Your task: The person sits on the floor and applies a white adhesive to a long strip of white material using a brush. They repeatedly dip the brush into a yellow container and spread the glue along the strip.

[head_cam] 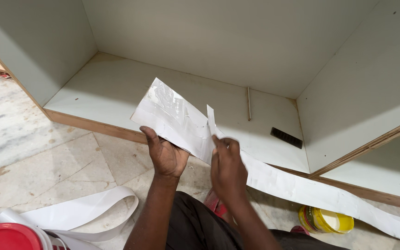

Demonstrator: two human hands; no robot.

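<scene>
My left hand (165,155) grips the near edge of a long white laminate strip (172,115), holding its glossy end up in front of an open cabinet. My right hand (228,166) pinches a thin sliver (210,119) of the film or edge peeling up from the strip's middle. The strip runs on to the lower right, across the floor past my knee.
The grey cabinet (116,88) has a bare bottom panel with a thin rod (249,103) and a black comb-like piece (286,137) on it. A yellow tin (325,219) lies on the marble floor. A curled white strip (84,210) and a red lid (5,237) sit at lower left.
</scene>
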